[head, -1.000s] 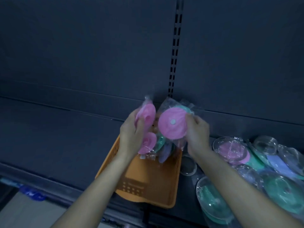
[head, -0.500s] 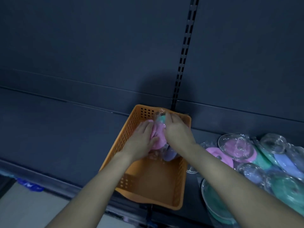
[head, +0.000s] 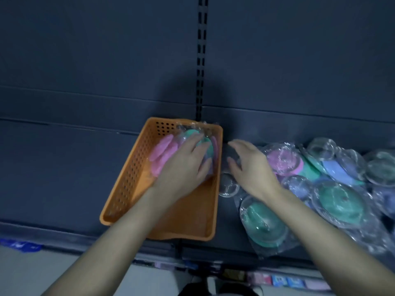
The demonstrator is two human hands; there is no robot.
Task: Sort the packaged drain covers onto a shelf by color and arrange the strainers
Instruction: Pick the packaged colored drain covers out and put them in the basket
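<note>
**Hands at basket and pile**

The left hand [head: 183, 167] lay flat, grip wide, fingers pressing the packaged drain covers [head: 162, 152] at the orange basket's [head: 128, 174] 12 o'clock end. The right hand [head: 252, 167] hovered at the basket's 3 o'clock, grip loosely wide and empty, beside the bagged pile [head: 337, 199]. Both sat on a dark shelf [head: 64, 167] under a dark back panel [head: 96, 50].

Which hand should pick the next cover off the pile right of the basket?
Right, probably. The right hand hovers open at the pile; the left hand rests on covers inside the orange basket, farther off.
</note>
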